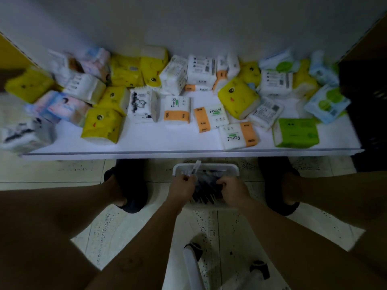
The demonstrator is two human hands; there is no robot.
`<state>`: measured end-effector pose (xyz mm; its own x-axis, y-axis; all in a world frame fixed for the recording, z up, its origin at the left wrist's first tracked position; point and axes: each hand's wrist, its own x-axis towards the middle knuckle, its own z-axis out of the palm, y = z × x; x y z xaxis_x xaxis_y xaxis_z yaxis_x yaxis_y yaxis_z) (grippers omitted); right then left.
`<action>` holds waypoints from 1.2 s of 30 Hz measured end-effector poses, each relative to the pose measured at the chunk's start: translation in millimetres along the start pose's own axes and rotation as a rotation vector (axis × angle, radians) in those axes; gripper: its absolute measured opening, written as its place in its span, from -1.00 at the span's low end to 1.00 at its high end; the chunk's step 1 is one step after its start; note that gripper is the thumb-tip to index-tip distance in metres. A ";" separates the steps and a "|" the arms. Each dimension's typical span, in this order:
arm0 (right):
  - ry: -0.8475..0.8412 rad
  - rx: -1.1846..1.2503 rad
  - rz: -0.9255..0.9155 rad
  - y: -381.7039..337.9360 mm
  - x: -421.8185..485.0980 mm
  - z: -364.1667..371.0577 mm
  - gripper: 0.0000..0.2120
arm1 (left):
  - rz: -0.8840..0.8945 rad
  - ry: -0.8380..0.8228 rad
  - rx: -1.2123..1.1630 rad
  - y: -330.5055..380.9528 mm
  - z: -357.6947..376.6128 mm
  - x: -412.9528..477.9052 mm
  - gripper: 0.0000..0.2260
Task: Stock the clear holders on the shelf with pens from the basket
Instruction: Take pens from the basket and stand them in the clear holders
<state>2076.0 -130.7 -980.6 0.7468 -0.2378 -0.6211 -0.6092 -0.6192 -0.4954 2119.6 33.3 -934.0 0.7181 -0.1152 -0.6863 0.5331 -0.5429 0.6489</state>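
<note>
Closest to you, a white chair leg with a black wheel (193, 248) stands on the tiled floor. Just past it, both of your hands are down in the white basket (206, 165). It sits on the floor between your feet in dark slippers (127, 185).

Your left hand (182, 185) has its fingers curled round a pen (196, 165), and the pale end of it sticks up over the far rim. Your right hand (232, 190) has its fingers curled into the dark pile of pens (206, 190) and seems to grip a bunch of them. Most of the pens lie in the basket, so you look to be at the picking-up step.

Further away is the white shelf (167, 143), with lots of tissue packs (237, 97) on it in yellow, white, orange and green. No clear holders show anywhere here.

Next you will likely need to lift your pens out and hold them tight so none slip. Then you will need to look around to find the holders.
</note>
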 end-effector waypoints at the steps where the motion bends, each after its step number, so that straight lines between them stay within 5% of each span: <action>1: 0.002 0.071 -0.004 -0.9 -4.5 -5.2 -0.60 | 0.017 0.003 0.001 3.4 -2.6 -4.8 -0.77; 3: -0.031 0.166 0.036 -4.9 -13.3 -15.1 -0.53 | 0.059 0.018 -0.014 12.6 -6.6 -14.1 -0.79; 6: -0.083 0.248 0.102 -17.8 -26.9 -31.7 -0.72 | 0.119 0.027 -0.094 31.3 -9.6 -30.2 -0.82; 11: 0.058 0.442 0.069 -41.4 -68.0 -61.6 -0.81 | 0.156 0.023 -0.217 60.1 -11.7 -59.7 -0.85; 15: 0.278 0.341 -0.150 -51.0 -102.2 -74.2 -0.67 | 0.266 0.115 -0.130 75.1 -13.5 -80.8 -0.83; 21: 0.375 0.915 -0.346 -77.3 -130.4 -96.3 -0.76 | 0.465 0.186 -0.211 115.2 -15.4 -110.1 -0.76; 27: 0.378 0.923 -0.461 -97.9 -172.5 -141.0 -0.75 | 0.619 0.067 -0.411 172.9 -20.0 -151.5 -0.91; 36: 0.613 0.856 -0.733 -128.8 -256.3 -229.4 -0.79 | 0.965 0.007 -0.371 255.1 -30.9 -235.6 -0.96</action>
<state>2024.3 -161.6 -618.2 0.8397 -0.4929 0.2280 0.1886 -0.1289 -0.9735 2100.3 -52.4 -596.6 0.9153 -0.3598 0.1810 -0.1676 0.0685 0.9835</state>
